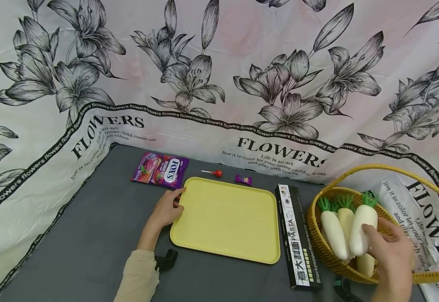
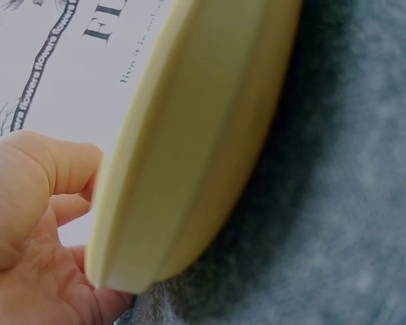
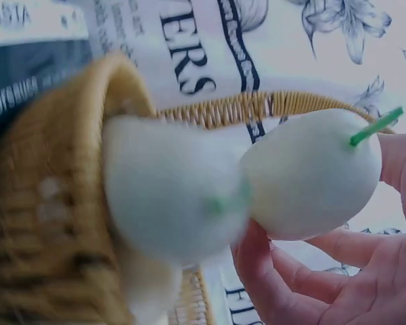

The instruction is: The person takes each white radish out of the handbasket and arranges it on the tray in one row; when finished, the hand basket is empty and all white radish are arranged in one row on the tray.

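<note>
A yellow tray (image 1: 225, 220) lies on the dark table. My left hand (image 1: 168, 207) grips its left rim; in the left wrist view curled fingers (image 2: 74, 166) lie against the tray's edge (image 2: 189, 135). At the right, my right hand (image 1: 391, 247) holds a white radish (image 1: 364, 228) with a green leafy top, over the wicker basket (image 1: 323, 251). Its rounded end, with a thin green root, shows between the fingers in the right wrist view. More white radishes (image 1: 334, 235) lie in the basket, one end (image 3: 176, 189) close beside the held one.
A black pasta box (image 1: 299, 239) lies between tray and basket. Behind the tray are a purple candy bag (image 1: 160, 170), a red lollipop (image 1: 217, 173) and a small purple wrapped candy (image 1: 244, 180). The basket's tall handle (image 1: 397, 168) arches outward. Flower-printed cloth (image 1: 242, 84) hangs behind.
</note>
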{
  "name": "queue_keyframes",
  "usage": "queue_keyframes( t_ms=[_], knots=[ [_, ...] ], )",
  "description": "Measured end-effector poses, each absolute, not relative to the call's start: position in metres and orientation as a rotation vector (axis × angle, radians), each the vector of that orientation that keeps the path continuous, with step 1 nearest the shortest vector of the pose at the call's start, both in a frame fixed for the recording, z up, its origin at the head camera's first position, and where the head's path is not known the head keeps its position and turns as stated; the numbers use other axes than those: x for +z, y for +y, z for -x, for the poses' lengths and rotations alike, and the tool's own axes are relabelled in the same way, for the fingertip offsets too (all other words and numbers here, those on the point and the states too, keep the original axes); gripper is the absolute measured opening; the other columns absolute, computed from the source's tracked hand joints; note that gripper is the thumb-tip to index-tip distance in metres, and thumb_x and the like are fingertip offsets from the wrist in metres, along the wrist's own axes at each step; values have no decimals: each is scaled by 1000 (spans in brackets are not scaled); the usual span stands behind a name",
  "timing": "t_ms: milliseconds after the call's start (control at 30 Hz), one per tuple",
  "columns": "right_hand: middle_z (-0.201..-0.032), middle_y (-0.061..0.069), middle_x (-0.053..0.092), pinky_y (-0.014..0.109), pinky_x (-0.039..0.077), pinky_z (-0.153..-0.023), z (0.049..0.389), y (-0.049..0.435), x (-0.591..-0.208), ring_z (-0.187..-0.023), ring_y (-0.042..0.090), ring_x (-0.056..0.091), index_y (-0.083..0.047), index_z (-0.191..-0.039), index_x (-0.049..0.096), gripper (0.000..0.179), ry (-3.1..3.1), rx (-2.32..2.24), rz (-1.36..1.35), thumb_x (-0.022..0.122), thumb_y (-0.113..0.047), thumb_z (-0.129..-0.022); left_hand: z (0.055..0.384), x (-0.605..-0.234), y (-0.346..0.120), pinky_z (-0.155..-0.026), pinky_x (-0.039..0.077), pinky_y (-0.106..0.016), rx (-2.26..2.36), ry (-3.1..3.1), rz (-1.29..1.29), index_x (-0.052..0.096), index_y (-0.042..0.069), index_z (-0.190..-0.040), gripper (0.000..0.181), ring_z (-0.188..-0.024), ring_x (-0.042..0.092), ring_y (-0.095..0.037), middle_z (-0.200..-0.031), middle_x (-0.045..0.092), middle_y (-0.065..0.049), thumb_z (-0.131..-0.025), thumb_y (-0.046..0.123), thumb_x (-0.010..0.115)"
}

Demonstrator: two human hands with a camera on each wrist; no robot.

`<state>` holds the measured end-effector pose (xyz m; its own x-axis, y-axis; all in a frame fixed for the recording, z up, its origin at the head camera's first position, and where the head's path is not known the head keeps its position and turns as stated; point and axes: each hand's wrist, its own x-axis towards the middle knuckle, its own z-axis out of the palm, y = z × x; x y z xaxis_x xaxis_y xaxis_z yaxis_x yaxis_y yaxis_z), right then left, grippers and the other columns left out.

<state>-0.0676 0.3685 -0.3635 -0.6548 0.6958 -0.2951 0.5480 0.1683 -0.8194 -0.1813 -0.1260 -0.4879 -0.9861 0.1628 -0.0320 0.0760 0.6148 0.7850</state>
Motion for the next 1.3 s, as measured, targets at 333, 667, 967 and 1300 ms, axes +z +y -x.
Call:
queue_keyframes(
  t_ms=[333, 667, 967, 1300],
  knots=[
    [-78, -17, 55, 24, 53, -56, 63, 316, -369, -65, -1, 58, -17, -151, 41, 69, -2092, 1644, 1092, 69, -30, -90, 178, -491, -124, -68, 36, -32, 1331, 2741, -203, 53, 4, -141, 60, -78, 47, -19, -101, 50, -11, -81, 0, 59],
    [-96, -5, 55, 19, 50, -55, 65, 285, -375, -73, -2, 58, -20, -148, 48, 63, -2031, 1623, 961, 70, -24, -89, 177, -491, -124, -67, 39, -32, 1339, 2744, -203, 53, 3, -140, 60, -77, 49, -17, -103, 51, -12, -81, -1, 59],
    [-88, -9, 60, 18, 49, -56, 81, 260, -376, -75, 3, 60, -13, -143, 52, 58, -1981, 1693, 759, 70, -14, -88, 183, -491, -126, -68, 38, -32, 1310, 2768, -202, 54, 4, -140, 58, -79, 49, -19, -103, 51, -12, -83, 1, 58],
    [-101, -4, 59, 20, 51, -66, 96, 237, -386, -95, 10, 57, -16, -148, 44, 59, -2062, 1816, 707, 64, -20, -94, 181, -491, -125, -68, 36, -32, 1302, 2797, -228, 55, 3, -138, 55, -79, 48, -19, -100, 52, -11, -83, 1, 57]
  ],
)
